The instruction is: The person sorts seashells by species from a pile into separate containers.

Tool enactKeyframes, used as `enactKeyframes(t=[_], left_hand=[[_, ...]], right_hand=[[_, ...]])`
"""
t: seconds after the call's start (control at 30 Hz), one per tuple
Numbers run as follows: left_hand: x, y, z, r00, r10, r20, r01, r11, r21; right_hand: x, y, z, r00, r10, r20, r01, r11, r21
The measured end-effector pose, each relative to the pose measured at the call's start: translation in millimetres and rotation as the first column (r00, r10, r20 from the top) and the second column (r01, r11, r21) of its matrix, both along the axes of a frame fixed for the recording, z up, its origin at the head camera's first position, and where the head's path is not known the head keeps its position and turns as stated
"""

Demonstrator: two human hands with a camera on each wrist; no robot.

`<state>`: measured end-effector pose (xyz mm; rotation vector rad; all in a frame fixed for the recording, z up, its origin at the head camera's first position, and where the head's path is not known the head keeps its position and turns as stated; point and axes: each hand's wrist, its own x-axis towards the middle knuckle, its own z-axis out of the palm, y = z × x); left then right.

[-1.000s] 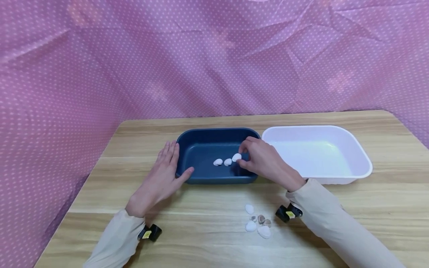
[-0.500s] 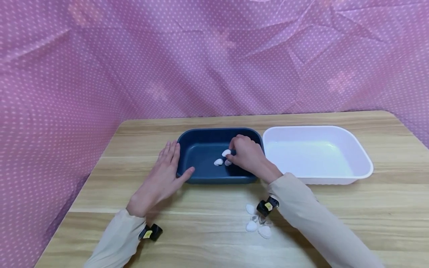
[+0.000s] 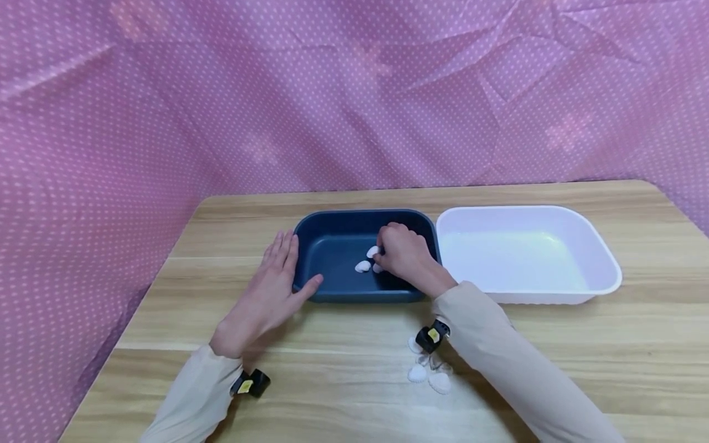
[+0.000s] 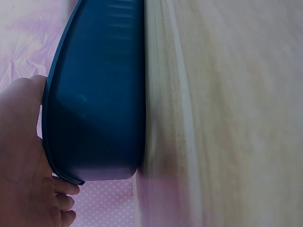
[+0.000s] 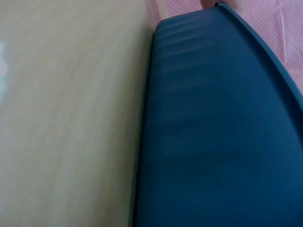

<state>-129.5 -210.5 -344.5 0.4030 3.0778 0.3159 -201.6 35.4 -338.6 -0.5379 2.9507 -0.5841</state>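
A dark blue tub [image 3: 332,296] sits mid-table. My left hand [image 3: 266,292] rests against its left rim, fingers straight and thumb spread over the front corner; in the left wrist view that hand [image 4: 21,151] lies along the rim. Inside the tub, my right hand [image 3: 408,255] reaches down with finger and thumb pinching a white seashell [image 3: 373,251]. Just below it lie a second white shell [image 3: 362,266] and a third shell [image 3: 378,269], partly hidden by the thumb. The right wrist view is mostly the tub's outer wall [image 5: 213,123], the right hand out of sight.
A white tub [image 3: 615,286] stands close against the blue tub's right side. Several white and brownish seashells [image 3: 440,383] lie on the wooden table [image 3: 332,369] in front, partly under the right wrist's camera [image 3: 432,335]. Pink dotted cloth [image 3: 332,111] hangs behind.
My right hand has moved left inside the blue tub with the pinched shell, bringing it above the other two; over the last half second it barely shifts. The left hand stays put.
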Motion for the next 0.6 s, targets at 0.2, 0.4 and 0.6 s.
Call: enactKeyframes(t=[0.2, 0.4, 0.6], left_hand=[[-0.7, 0.6, 0.1, 1.000, 0.001, 0.008, -0.001, 1.000, 0.010], [-0.3, 0.4, 0.4, 1.000, 0.006, 0.016, -0.006, 1.000, 0.009], [0.3, 0.4, 0.5, 1.000, 0.010, 0.022, -0.010, 1.000, 0.014]], right_hand=[[-4.2, -1.5, 0.3, 1.000, -0.007, 0.022, 0.007, 1.000, 0.002], [-6.3, -2.9, -0.7, 0.999, -0.004, 0.052, 0.004, 1.000, 0.007], [-7.5, -4.5, -2.3, 0.996, 0.003, 0.087, -0.003, 1.000, 0.004]])
